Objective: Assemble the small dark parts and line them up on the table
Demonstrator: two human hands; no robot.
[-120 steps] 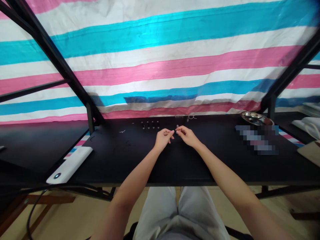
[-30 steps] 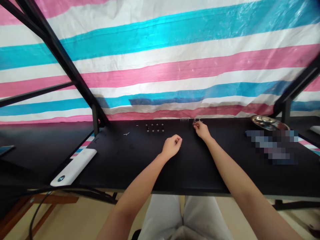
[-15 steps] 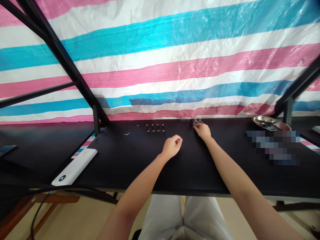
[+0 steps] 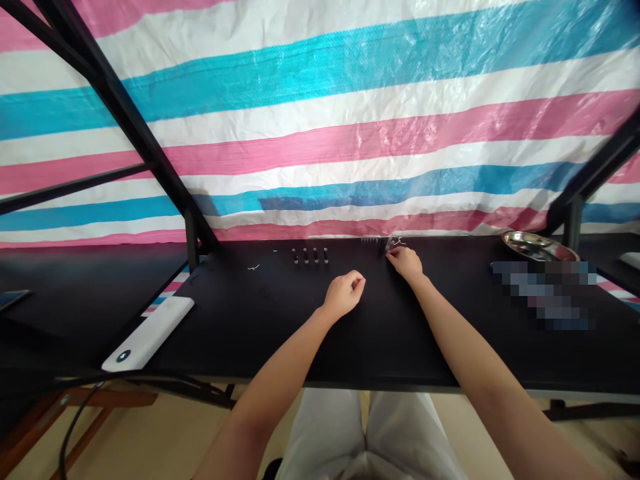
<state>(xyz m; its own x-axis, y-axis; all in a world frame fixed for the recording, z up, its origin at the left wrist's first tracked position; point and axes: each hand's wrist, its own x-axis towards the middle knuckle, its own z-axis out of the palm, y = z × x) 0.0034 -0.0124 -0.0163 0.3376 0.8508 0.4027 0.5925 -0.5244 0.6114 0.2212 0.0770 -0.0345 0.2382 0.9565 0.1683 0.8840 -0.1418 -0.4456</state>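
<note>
My left hand [image 4: 345, 293] rests on the black table with its fingers curled closed. Whatever it may hold is hidden inside. To its upper left, several small dark cylinders with pale ends [image 4: 315, 256] lie side by side in a row. Farther out, my right hand [image 4: 406, 261] has thumb and fingertips pinched together at a cluster of small clear pieces [image 4: 389, 245]. What sits between those fingertips is too small to make out. Just behind that hand lie thin white twisted strands [image 4: 399, 241]. A row of small pale pieces [image 4: 370, 240] stands left of the cluster.
A round shiny metal tray [image 4: 540, 248] is at the back right, with a blurred-out patch before it. On the left lies a white power bank [image 4: 149, 335]. A thin white strand [image 4: 254, 267] rests on the black table [image 4: 400, 347]. Black frame bars and a striped sheet [image 4: 350, 147] rise behind.
</note>
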